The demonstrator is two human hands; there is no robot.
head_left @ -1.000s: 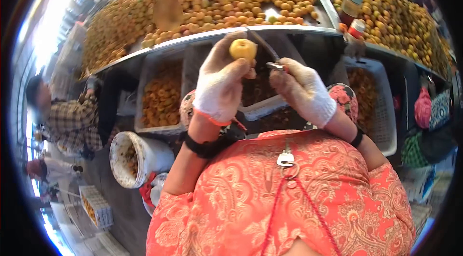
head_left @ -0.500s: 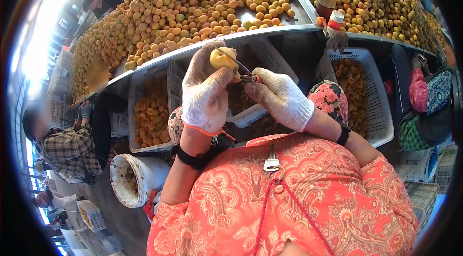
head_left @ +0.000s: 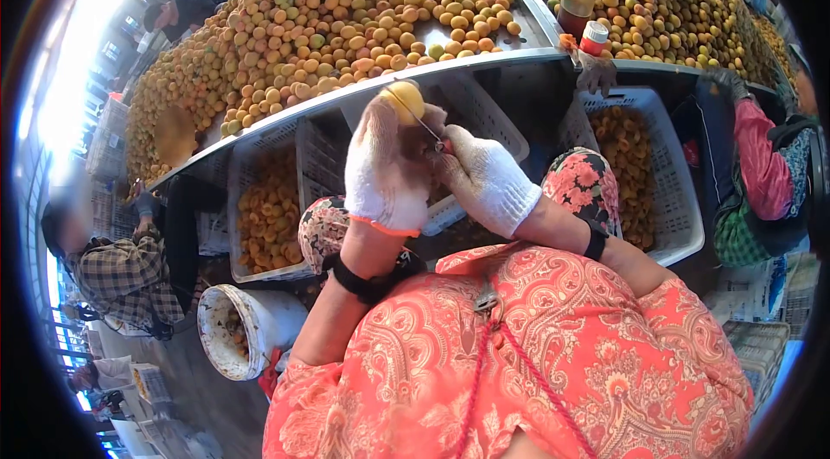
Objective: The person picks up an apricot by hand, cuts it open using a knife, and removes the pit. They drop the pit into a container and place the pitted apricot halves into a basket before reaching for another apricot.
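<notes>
My left hand [head_left: 386, 167], in a white glove with browned fingers, grips a yellow apricot [head_left: 404, 101] at its fingertips. In my right hand [head_left: 488, 178], gloved the same way, is a small knife [head_left: 425, 128] whose thin blade lies across the apricot. The fingers of both hands are close together around the fruit and the knife handle. Beyond them, a large heap of apricots [head_left: 346, 22] covers a metal-edged table. Below my hands stands a white crate [head_left: 488, 117], partly hidden by them.
A crate of apricot halves [head_left: 266, 226] stands left of my knees, another crate [head_left: 679, 174] to the right. A white bucket [head_left: 277, 325] is at lower left. A jar [head_left: 577, 5] and a red bottle [head_left: 595, 38] stand on the table edge. People sit on both sides.
My left hand has moved slightly right and turned the apricot. My right hand has shifted a little left with the knife, bringing the hands closer together.
</notes>
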